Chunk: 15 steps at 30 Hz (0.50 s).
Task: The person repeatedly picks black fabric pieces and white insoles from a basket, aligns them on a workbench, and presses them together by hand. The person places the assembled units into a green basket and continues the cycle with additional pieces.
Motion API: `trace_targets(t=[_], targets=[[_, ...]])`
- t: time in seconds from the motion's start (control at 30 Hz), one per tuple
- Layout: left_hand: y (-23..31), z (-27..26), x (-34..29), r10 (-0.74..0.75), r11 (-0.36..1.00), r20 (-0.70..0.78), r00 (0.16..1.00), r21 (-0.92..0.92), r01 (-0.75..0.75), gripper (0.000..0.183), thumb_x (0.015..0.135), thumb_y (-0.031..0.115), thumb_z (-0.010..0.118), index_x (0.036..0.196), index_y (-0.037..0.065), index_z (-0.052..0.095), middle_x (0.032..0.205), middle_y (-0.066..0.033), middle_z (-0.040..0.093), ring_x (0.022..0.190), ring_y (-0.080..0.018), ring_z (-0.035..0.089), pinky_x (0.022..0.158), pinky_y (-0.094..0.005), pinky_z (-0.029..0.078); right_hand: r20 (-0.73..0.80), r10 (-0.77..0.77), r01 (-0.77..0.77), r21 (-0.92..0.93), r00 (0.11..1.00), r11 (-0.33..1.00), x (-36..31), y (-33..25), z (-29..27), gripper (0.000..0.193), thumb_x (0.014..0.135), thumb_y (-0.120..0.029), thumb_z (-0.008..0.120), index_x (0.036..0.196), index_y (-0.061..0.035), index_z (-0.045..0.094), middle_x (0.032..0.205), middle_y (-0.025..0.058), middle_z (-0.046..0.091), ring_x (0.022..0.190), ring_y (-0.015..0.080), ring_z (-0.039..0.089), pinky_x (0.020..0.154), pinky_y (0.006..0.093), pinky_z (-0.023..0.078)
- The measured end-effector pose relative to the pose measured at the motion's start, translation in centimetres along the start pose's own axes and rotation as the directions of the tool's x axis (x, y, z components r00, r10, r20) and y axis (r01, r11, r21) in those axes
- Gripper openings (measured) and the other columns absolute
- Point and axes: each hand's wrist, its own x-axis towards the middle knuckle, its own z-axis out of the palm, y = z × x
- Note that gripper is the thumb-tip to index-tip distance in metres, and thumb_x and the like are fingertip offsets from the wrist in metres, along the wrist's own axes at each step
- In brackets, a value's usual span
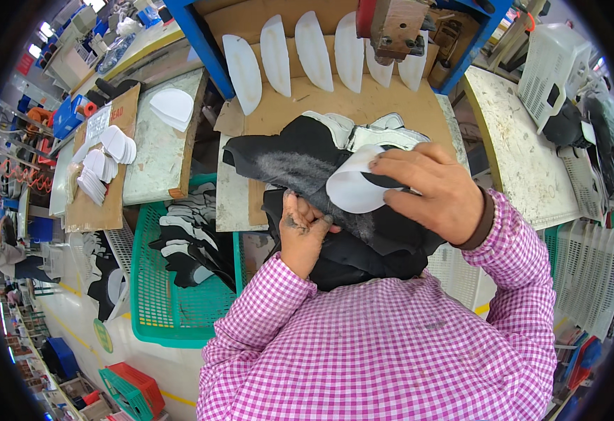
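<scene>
My right hand (441, 193) pinches a white half-moon stiffener piece (352, 191), which bends into a curl between thumb and fingers. It is held over black fabric shoe-upper pieces (286, 158), which lie piled in front of my body. My left hand (301, 235) has its fingers closed on the near edge of the black fabric, just left of the white piece. A greyish, fuzzy patch marks the top black piece. Behind it, white-edged pieces (384, 133) stick out from the pile. Part of the pile is hidden by my hands.
Several white half-moon pieces (314, 52) lean in a row against cardboard inside a blue frame (205, 45). A metal machine head (399, 31) hangs above. At left, a green basket (173, 330) holds black and white pieces; stacked white pieces (117, 145) lie on the side table (156, 154).
</scene>
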Motion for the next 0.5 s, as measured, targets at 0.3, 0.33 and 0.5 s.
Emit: trace_targets(t=[0.3,0.33,0.5], targets=[[0.3,-0.2,0.3,-0.002,1.000,0.025,1.000,-0.011,0.003,0.045,0.077,-0.015,0.050,0.116,-0.002,0.033,0.102,-0.0134,0.054,0.084,-0.0177,0.060,0.064,-0.0274,0.056,0.134,-0.141,0.156,-0.107,0.981,0.982,3.4,-1.2,1.0,0.011,0.069,-0.014,0.062,0.073,-0.0042,0.065,0.109,0.0106,0.056,0.108,0.0226,0.052,0.090,0.0325,0.040],[0.3,-0.3,0.3,0.002,1.000,0.030,1.000,-0.010,-0.002,0.044,0.077,-0.015,0.050,0.116,-0.002,0.033,0.103,-0.0138,0.054,0.085,-0.0179,0.060,0.064,-0.0271,0.056,0.146,-0.147,0.164,-0.116,0.978,0.980,3.5,-1.3,1.1,0.011,0.069,-0.014,0.062,0.073,-0.0043,0.066,0.109,0.0105,0.056,0.108,0.0224,0.052,0.090,0.0324,0.039],[0.4,-0.4,0.4,-0.009,1.000,0.039,0.999,-0.023,0.010,0.046,0.078,-0.015,0.050,0.119,-0.001,0.034,0.106,-0.0135,0.054,0.088,-0.0181,0.060,0.065,-0.0269,0.056,0.158,-0.148,0.161,-0.073,0.976,0.984,3.8,-1.4,1.4,0.010,0.066,-0.012,0.064,0.072,-0.0031,0.064,0.113,0.0113,0.056,0.109,0.0238,0.053,0.087,0.0337,0.041]])
